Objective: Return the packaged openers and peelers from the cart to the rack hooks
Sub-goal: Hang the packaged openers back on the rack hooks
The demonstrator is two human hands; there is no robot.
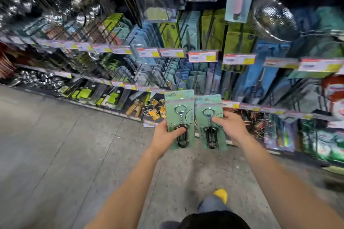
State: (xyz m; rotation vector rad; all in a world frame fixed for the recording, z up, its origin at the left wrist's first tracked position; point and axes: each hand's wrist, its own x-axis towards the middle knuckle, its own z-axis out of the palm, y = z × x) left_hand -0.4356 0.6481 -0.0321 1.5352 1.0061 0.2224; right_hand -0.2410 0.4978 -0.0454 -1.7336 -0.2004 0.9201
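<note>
Fingers of left hand [164,133] curled round left opener pack [179,115]; fingers of right hand [232,126] pinching right opener pack [207,107]

Glossy plastic-fronted card packs [178,102], metal openers [181,130].

The person's left grip [167,133] is holding the left carded corkscrew opener [177,106] by its lower left edge, thumb lying across the front. The right grip [233,126] is pinching the right carded corkscrew opener [208,111] at its right edge, and the two green cards are standing upright just beside each other. Both are hovering before a rack [119,72] of hooks crowded with blurred packaged utensils and price tags [202,55], a mesh strainer [273,20] is hanging at the upper right, and a yellow shoe [221,194] is showing over the grey floor [55,145].
</note>
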